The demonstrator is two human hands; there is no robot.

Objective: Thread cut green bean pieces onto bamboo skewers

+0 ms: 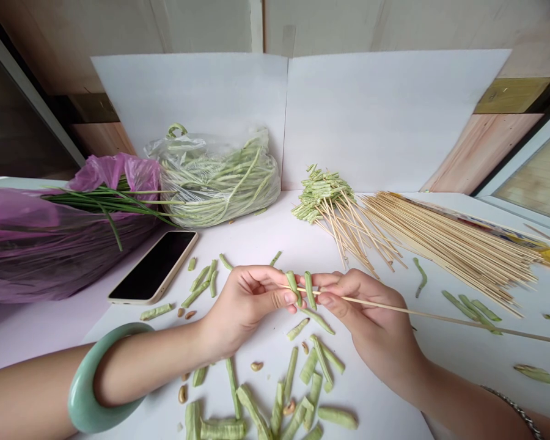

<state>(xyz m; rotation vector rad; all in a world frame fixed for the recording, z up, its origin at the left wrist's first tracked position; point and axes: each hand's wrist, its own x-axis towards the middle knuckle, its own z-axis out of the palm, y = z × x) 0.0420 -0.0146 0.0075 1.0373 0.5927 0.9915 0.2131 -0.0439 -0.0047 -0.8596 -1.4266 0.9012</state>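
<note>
Near the middle, my left hand [252,299] pinches a short green bean piece [294,288] at the tip of a thin wooden skewer [421,313]. A second bean piece [310,290] sits crosswise on the skewer, just right of the first, with a small gap between them. My right hand [366,318] grips the skewer right beside that second piece, its fingers closed. The skewer's long end runs off to the right edge. Cut bean pieces [256,412] and small brown beans lie scattered below my hands.
A phone [153,269] lies at left beside a purple bag [22,244]. Behind are a clear bag of long beans [220,180], a pile of skewered beans [323,189] and many bare skewers [449,241]. White boards [394,116] stand at the back.
</note>
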